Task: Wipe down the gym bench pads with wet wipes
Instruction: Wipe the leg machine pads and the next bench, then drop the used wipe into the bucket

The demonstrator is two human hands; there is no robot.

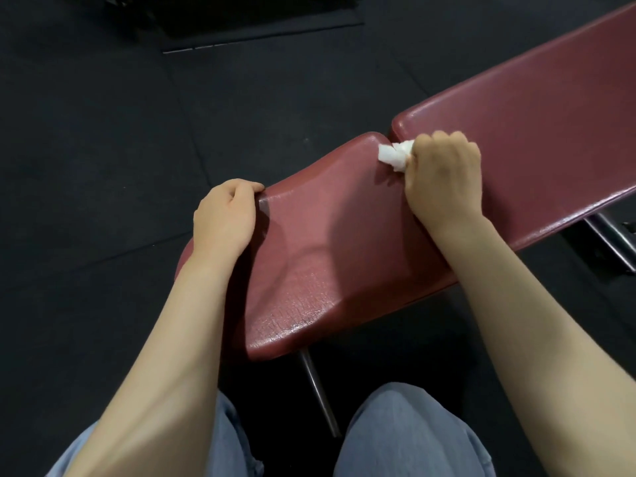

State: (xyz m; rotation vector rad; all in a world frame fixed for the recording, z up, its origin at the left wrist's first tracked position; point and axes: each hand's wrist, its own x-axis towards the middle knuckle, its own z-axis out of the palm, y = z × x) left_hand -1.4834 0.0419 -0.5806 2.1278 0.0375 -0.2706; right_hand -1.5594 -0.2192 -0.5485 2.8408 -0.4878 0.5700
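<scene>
A dark red seat pad [309, 256] lies in front of me, its surface shiny with wet streaks. Beyond a narrow gap, the long red back pad [537, 132] runs off to the upper right. My right hand [444, 173] grips a crumpled white wet wipe [394, 154] and presses it on the far end of the seat pad, right at the gap. My left hand [223, 215] holds the seat pad's left edge, its fingers curled over the rim.
Black rubber floor mats [103, 149] surround the bench. A metal leg [318, 390] slants down under the seat pad, and dark frame bars [612, 239] show under the back pad. My knees in blue jeans [406, 438] are at the bottom. Dark equipment [241, 15] sits at the top.
</scene>
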